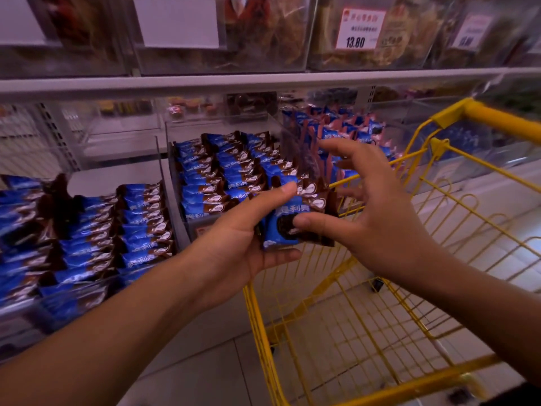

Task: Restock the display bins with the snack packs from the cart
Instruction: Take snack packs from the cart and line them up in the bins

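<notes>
Resting upright in the left hand, a small stack of snack packs sits above the near corner of the yellow cart, just in front of the display bins; the thumb lies across the top of the stack and the fingers curl under its lower edge, so that hand is closed around the packs; the right hand is spread wide, its thumb tip pressing the front pack's face and its fingers fanned out behind the far edge, steadying the stack and gripping nothing of its own; the packs look light, judging by how many one hand carries, and the glossy blue and brown wrappers will likely slide against each other, so a loose hold could let the stack fan apart; the biscuits inside probably crack under a hard squeeze, so the better hold is across the flat faces with light pressure, keeping clear of the crimped ends, which are thin and floppy; the middle bin just beyond holds neat rows of the same packs, the left bin is also well filled, and the bin to the right holds blue and pink packs.
</notes>
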Tool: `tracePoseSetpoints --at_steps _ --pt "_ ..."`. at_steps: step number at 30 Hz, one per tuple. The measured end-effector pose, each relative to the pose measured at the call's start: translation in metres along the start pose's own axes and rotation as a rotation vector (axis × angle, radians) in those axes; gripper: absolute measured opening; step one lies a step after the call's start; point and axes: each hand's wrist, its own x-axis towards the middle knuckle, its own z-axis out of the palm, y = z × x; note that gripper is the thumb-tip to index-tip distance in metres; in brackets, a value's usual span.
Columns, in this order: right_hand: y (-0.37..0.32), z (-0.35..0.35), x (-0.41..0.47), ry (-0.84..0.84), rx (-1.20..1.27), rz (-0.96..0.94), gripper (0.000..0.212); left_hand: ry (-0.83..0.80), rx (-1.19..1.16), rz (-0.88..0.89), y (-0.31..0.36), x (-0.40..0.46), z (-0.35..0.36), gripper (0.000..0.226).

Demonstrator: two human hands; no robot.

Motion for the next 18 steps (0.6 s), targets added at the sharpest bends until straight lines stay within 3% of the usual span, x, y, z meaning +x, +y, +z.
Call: tracePoseSetpoints --at_steps 5,8,10,11,14,18 --pt "-0.008 0.018 -0.002 -0.113 0.474 0.348 0.108 0.13 0.025 0.084 -0.002 0.005 0.003 0.054" --pt "-0.014 0.029 -0.007 -0.133 0.585 0.416 0.074 0.269 0.095 0.131 -0.012 0.006 0.008 0.036" --pt "-0.023 0.036 -0.011 -0.155 0.605 0.398 0.04 0.304 0.168 0.141 -0.018 0.005 0.01 0.041" --pt "-0.026 0.038 -0.012 -0.173 0.614 0.376 0.04 0.296 0.175 0.139 -0.019 0.004 0.011 0.047" --pt "-0.026 0.038 -0.014 -0.201 0.483 0.277 0.09 0.248 0.117 0.102 -0.015 0.002 0.011 0.05" --pt "-0.025 0.031 -0.008 -0.122 0.241 0.063 0.091 0.094 -0.006 0.037 -0.004 -0.002 0.008 0.059"
